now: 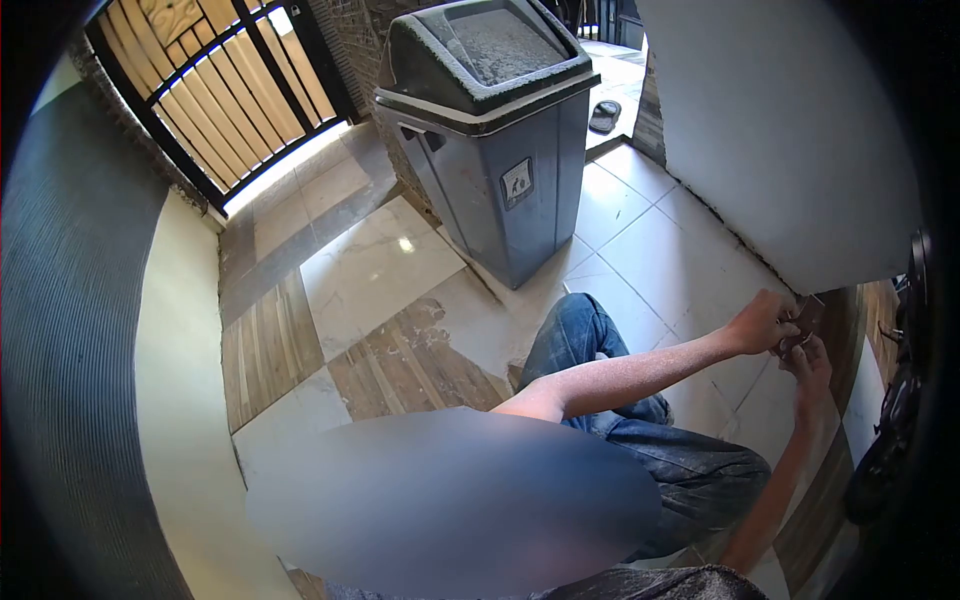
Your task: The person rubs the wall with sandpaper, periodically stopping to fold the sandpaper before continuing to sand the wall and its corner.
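Observation:
At the right, near the bottom corner of the white wall, my left hand (764, 324) has its fingers curled closed at a small brown flat piece (807, 318). Just below it, my right hand (808, 366) pinches at the same piece from the near side. The two hands almost touch. What the brown piece is made of is too small to make out. Pale dust covers my left forearm. My legs in blue jeans (690, 475) are folded on the floor beneath my arms.
A grey dustbin (500, 190) with a dusty black lid stands ahead. Behind it are a slatted gate (220, 90) and a sandal (604, 116) by a doorway. The white wall (780, 130) rises on the right, dark objects (895, 400) at the far right edge. Tiles (380, 255) cover the floor.

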Motion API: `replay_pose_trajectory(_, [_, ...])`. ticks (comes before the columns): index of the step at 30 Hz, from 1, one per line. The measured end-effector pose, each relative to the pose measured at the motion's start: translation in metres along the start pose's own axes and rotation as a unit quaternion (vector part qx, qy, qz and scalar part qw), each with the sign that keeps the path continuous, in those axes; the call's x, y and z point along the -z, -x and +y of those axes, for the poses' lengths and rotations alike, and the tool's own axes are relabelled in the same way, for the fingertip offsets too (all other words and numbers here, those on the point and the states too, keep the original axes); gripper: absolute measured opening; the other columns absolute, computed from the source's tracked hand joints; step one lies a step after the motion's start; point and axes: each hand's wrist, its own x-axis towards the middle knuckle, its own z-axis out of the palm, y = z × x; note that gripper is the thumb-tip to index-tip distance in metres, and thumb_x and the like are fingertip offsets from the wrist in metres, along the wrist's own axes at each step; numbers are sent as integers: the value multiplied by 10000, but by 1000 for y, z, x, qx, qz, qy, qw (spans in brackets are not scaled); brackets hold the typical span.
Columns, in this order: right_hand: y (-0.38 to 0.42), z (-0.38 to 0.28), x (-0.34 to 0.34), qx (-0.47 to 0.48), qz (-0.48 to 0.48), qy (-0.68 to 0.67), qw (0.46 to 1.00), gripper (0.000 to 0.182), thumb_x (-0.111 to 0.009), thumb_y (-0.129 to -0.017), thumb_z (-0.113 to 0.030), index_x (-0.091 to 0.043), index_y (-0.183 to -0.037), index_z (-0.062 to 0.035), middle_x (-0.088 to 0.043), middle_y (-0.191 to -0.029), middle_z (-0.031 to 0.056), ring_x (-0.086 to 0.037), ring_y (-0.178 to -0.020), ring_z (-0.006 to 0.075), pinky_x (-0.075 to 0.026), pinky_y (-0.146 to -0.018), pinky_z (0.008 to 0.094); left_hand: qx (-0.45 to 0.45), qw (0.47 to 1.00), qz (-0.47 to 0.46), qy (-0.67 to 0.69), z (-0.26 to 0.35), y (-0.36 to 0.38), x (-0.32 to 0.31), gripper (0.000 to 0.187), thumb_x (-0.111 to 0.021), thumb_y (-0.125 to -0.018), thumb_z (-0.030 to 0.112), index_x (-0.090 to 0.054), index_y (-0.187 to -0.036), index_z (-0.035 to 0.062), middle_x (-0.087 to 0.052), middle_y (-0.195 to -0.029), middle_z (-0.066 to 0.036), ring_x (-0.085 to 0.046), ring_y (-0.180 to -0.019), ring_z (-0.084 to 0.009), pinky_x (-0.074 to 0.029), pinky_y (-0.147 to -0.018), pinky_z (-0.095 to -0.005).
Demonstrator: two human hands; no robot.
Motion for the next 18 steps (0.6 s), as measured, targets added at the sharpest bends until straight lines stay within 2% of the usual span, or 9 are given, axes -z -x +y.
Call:
replay_pose_trajectory(1, [-2,4,7,-20,-40,15,999,272,-629,-876,-178,-565,-1058,13,-643,-885,90,-606,-733,155,-501,-674,279,1,1000,0,-2,-3,0,-1,193,-667,-740,52,-638,-894,-62,-663,-735,-181,-670,-658,-227,-534,-589,-328])
replay_pose_trajectory(4, [10,-8,1,-29,-53,49,997,252,-638,-867,-167,-569,-1027,15,-639,-827,79,-597,-703,140,-484,-635,278,-23,994,-37,-97,-8,2,-4,246,-714,-695,120,-641,-861,-46,-660,-744,-185,-664,-687,-239,-519,-627,-344])
replay_pose_trajectory(6, [13,-2,1,-29,-55,48,997,246,-640,-862,-157,-570,-1020,17,-639,-821,81,-597,-704,140,-487,-632,280,-65,998,-3,16,-9,3,-7,292,-744,-651,173,-638,-828,-34,-646,-734,-190,-646,-669,-258,-495,-623,-360])
replay_pose_trajectory(7, [13,1,0,-30,-59,49,997,241,-643,-857,-148,-571,-1013,20,-638,-814,82,-598,-706,140,-490,-629,282,-66,998,-5,16,-11,1,-8,292,-744,-651,173,-638,-828,-34,-646,-734,-190,-646,-669,-258,-495,-623,-360])
replay_pose_trajectory(9, [13,9,-10,-15,-43,9,999,238,-644,-853,-140,-575,-1011,25,-642,-816,84,-597,-694,139,-491,-629,281,-31,994,26,-97,-14,-3,-6,299,-749,-643,175,-635,-821,-36,-643,-728,-186,-637,-648,-263,-481,-597,-359])
replay_pose_trajectory(11, [14,14,-18,-1,-32,-30,999,235,-645,-850,-132,-579,-1008,29,-647,-817,86,-596,-682,139,-493,-629,281,-19,996,38,-74,-18,-1,-5,300,-754,-639,176,-635,-814,-36,-643,-725,-185,-637,-647,-263,-482,-598,-361])
replay_pose_trajectory(13, [14,17,-24,-39,-30,-11,999,211,-639,-845,-116,-595,-986,35,-653,-827,90,-595,-641,137,-497,-633,280,-5,997,53,-51,-19,2,-1,301,-758,-634,177,-635,-806,-37,-643,-722,-185,-637,-645,-262,-483,-598,-363])
replay_pose_trajectory(15, [14,20,-30,-46,-32,11,998,188,-636,-839,-106,-606,-959,36,-654,-814,90,-595,-623,136,-493,-628,281,6,996,-2,-88,-21,3,8,319,-773,-626,190,-646,-815,-33,-656,-742,-182,-654,-676,-270,-500,-612,-355])
replay_pose_trajectory(18, [7,20,-31,-73,-57,73,993,150,-629,-824,-84,-625,-913,37,-652,-785,92,-597,-599,138,-485,-617,282,1,997,-37,-65,-25,2,22,342,-782,-614,196,-660,-838,-31,-667,-770,-185,-665,-702,-278,-511,-624,-344])
